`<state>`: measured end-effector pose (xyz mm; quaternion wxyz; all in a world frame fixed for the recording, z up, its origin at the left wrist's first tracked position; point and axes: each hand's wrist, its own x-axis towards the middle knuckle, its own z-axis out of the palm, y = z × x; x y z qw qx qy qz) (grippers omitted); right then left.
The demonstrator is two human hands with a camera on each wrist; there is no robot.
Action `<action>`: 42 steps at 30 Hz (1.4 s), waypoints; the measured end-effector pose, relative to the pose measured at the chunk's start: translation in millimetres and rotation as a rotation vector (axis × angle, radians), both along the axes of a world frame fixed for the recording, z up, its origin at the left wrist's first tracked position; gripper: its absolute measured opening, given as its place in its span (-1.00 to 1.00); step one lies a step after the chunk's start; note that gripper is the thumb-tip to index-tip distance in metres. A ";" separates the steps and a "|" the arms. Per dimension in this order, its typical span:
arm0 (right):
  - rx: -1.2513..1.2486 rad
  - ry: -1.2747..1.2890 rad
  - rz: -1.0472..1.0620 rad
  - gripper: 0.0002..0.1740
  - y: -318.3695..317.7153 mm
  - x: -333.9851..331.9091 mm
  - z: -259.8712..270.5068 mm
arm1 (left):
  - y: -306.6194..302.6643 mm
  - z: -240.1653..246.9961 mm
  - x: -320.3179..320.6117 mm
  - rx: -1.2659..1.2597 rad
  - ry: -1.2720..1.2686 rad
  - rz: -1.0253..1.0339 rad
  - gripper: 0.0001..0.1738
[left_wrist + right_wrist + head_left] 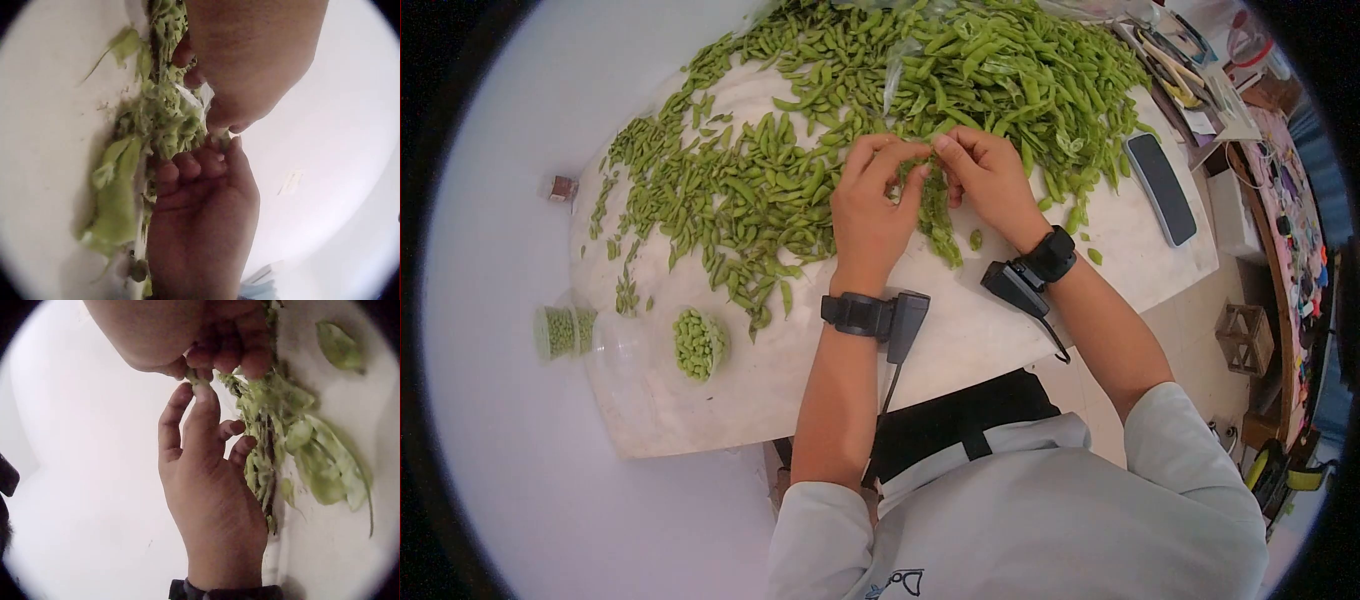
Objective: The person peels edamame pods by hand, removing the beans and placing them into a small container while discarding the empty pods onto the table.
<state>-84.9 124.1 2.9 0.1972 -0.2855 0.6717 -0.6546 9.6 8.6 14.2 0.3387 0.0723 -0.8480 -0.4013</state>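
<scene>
In the head view my left hand and right hand meet above a heap of green pods. Fingertips of both hands pinch a small green pod piece, seen in the right wrist view as a green bit. From the left wrist view, my left hand comes from the top and my right hand from below, fingertips touching. The right wrist view has my right hand on top and left hand below. Flattened, opened-looking pods lie beside them.
Loose pods spread over the pale table. A cup of green beans stands at the lower left, near another bean-filled container. A phone lies at the right, with tools beyond.
</scene>
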 end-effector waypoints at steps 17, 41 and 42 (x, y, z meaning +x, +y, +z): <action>-0.068 -0.051 -0.006 -0.70 1.0 1.2 3.0 | -4.7 -15.4 -7.0 0.575 0.281 -0.146 -0.88; -0.089 -0.215 0.197 -0.77 2.5 5.6 11.3 | 0.7 -16.4 -8.9 0.680 0.115 -0.132 -0.79; -0.110 -0.238 0.192 -0.77 3.1 4.7 11.3 | -0.7 -18.5 -8.9 0.679 0.136 -0.150 -0.77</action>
